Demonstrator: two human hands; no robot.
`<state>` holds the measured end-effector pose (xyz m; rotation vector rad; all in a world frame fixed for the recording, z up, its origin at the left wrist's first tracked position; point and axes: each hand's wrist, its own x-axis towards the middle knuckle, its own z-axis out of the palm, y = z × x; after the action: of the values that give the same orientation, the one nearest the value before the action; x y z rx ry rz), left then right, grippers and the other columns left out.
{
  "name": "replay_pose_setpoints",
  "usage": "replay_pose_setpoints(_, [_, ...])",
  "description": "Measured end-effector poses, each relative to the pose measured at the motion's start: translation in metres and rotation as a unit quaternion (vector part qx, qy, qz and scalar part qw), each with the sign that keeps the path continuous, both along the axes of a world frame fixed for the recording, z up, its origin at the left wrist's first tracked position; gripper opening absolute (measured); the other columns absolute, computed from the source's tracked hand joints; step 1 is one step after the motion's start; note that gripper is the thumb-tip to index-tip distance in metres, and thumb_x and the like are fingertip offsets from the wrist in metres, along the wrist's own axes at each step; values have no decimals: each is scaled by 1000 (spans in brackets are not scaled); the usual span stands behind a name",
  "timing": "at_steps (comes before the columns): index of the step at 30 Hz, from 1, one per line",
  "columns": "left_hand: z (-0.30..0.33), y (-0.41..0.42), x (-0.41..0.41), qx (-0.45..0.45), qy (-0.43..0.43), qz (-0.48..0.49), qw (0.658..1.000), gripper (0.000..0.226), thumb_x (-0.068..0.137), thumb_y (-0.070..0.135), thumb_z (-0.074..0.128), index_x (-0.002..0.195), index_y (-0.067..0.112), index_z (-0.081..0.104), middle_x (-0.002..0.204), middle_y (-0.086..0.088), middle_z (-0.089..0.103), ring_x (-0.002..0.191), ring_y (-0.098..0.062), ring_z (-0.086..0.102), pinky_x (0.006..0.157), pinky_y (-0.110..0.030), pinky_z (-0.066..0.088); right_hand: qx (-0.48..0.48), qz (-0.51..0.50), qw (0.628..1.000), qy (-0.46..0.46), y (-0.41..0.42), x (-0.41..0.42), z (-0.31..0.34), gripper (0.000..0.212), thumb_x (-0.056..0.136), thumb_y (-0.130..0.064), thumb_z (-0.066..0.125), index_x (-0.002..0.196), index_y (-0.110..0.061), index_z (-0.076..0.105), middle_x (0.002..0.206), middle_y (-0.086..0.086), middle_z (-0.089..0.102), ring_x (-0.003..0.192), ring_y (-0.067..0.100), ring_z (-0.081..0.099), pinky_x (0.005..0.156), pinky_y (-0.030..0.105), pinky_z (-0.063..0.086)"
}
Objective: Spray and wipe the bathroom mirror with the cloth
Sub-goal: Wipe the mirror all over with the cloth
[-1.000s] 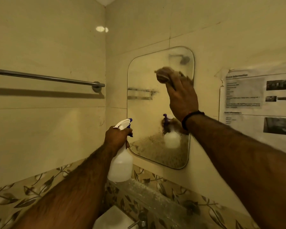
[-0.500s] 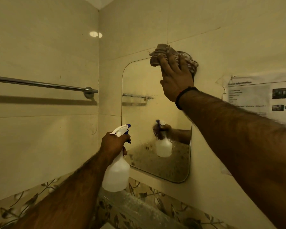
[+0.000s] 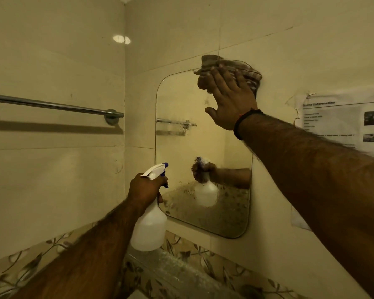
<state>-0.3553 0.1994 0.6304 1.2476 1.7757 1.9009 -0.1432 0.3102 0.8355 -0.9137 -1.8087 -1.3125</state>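
1. My right hand (image 3: 231, 100) lies flat, fingers spread, pressing the cloth (image 3: 229, 71) against the top right corner of the mirror (image 3: 181, 147). The hand is not curled round the cloth — it pins it with palm and fingers.
2. The cloth is a bunched brownish rag. It overlaps the mirror's upper edge, and part of it sits on the wall tile above and to the right of the glass.
3. A dark band (image 3: 245, 123) circles my right wrist.
4. My left hand (image 3: 147, 188) is wrapped tight round the neck of the spray bottle (image 3: 149, 223), held upright just in front of the mirror's lower left corner. The white trigger head with its blue nozzle tip points toward the glass.
5. The mirror is a rounded rectangle fixed to the tiled wall. Its lower portion shows droplets and haze; its reflection shows the bottle and my left hand.
6. A towel rail (image 3: 52, 105) runs along the left wall, well apart from the mirror.
7. A printed sheet (image 3: 341, 124) is stuck to the wall to the right of the mirror — its text is too blurred to read.
8. A leaf-pattern tile border (image 3: 192, 249) runs below the mirror.
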Motion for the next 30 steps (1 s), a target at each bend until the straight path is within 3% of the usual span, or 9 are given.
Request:
replay_pose_setpoints(6, [-6,7,2,-12,-3,7,1000,39,82,21,73,119,13,65,79,-19,75,41,-23,59,53,-28,49,19,11,1000,-1,0,0,2,73,93,-57,34,151,-15,22,162,10,3,148,27,1,119,47,4])
replay_pose_setpoints(16, [-12,12,2,-16,-1,17,1000,45,84,21,72,127,10,62,80,-21,73,38,-21,58,49,-26,48,36,1,999,-2,7,5,4,73,91,-61,35,151,-21,25,161,12,6,146,41,0,116,56,-2])
replay_pose_setpoints(22, [-15,12,4,-23,2,23,999,51,85,21,73,132,7,59,92,-21,73,39,-18,58,42,-23,47,11,16,1000,-7,8,3,-6,74,90,-64,27,151,-22,25,161,12,8,146,38,2,117,56,7])
replay_pose_setpoints(30, [-29,8,6,-20,-13,19,1000,40,81,20,73,120,10,68,87,-17,76,40,-24,58,53,-29,51,-1,32,999,-39,8,1,-68,73,91,-62,28,150,-19,23,161,12,9,147,38,-1,117,54,4])
